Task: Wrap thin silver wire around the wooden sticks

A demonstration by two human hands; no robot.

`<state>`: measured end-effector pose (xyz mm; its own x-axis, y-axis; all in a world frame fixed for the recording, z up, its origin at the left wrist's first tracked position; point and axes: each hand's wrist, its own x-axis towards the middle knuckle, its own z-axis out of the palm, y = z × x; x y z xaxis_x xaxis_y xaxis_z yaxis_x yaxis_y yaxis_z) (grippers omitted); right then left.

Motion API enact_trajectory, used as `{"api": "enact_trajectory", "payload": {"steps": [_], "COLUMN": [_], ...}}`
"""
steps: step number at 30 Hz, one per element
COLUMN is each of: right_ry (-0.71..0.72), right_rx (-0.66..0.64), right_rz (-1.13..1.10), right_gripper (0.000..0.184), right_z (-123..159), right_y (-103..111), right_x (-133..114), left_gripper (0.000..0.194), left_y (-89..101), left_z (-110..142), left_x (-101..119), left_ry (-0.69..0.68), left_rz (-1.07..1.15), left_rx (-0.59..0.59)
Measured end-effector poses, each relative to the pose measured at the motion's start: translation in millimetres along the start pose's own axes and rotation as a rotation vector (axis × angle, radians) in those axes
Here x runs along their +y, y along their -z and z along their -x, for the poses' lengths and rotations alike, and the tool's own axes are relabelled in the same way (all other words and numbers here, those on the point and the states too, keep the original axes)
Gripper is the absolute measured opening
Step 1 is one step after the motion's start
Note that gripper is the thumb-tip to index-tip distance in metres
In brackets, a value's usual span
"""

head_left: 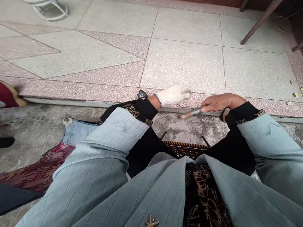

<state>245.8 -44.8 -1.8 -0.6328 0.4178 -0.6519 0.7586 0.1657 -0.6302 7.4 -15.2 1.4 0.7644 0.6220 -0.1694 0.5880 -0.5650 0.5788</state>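
My left hand (175, 94) wears a white knitted glove and is held over the edge of the tiled step. Its fingers are curled in, and whatever they may hold is hidden. My bare right hand (219, 102) is closed around a short wooden handle (188, 115) bound with silvery wire (196, 111). The pale wooden end points left and slightly down toward my knees, below the gloved hand and apart from it. The other end of this tool is covered by my right hand.
The speckled tile step (184, 66) lies ahead, with rough concrete (175, 126) below. A woven seat edge (187, 148) shows between my black-clad legs. Another person's patterned clothing (49, 164) is at left. A wooden furniture leg (258, 23) stands upper right, a white stool base (53, 12) upper left.
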Motion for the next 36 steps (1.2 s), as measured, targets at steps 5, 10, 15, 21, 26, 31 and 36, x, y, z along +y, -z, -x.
{"api": "enact_trajectory", "payload": {"steps": [5, 10, 15, 21, 26, 31, 36], "right_ry": [-0.234, -0.009, 0.17, 0.145, -0.004, 0.036, 0.094], "right_rx": [0.456, 0.585, 0.579, 0.603, 0.722, 0.788, 0.678], "right_rz": [0.054, -0.275, -0.586, -0.734, -0.738, -0.812, -0.847], "right_gripper": [0.032, 0.038, 0.043, 0.038, 0.034, 0.026, 0.025], "right_z": [-1, 8, -4, -14, -28, -44, -48], "right_y": [11, -4, -50, -91, -100, -104, -102], "right_x": [-2, -17, -19, -9, -18, -37, -44], "left_gripper": [0.021, 0.018, 0.018, 0.048, 0.052, 0.041, 0.025], "left_y": [-6.2, -31.8, -58.2, -98.8, -124.9, -130.9, -129.2], "left_z": [11, 25, 39, 47, 44, 46, 60], "left_x": [6, 5, 1, -5, -9, -17, -24], "left_ry": [0.04, 0.094, 0.071, 0.08, 0.113, 0.109, 0.065], "left_rz": [0.139, 0.424, 0.612, 0.852, 1.02, 1.141, 1.113], "left_rx": [0.023, 0.091, 0.186, 0.195, 0.255, 0.394, 0.423]}}
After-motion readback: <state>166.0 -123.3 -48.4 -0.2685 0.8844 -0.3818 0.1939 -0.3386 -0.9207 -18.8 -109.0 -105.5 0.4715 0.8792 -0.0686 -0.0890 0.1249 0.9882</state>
